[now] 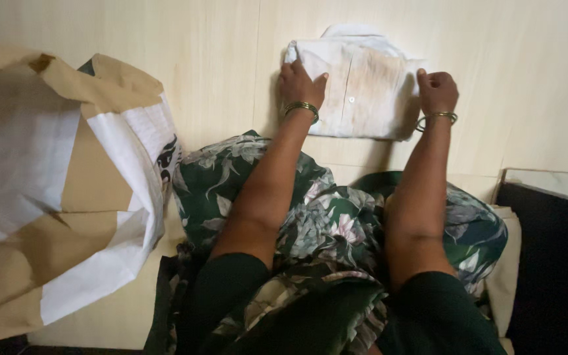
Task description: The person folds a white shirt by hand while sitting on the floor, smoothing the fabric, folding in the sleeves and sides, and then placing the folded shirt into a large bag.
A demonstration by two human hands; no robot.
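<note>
While both hands press folded white shirt (356, 89) | tan-and-white sack (67, 190) left.

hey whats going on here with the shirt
A person seated on a pale floor has both hands on a folded white button-up shirt lying in front of them. The left hand rests flat on the shirt's left side, and the right hand pinches its right edge. Each wrist wears a bangle. A large tan and white sack lies open to the left.
</note>
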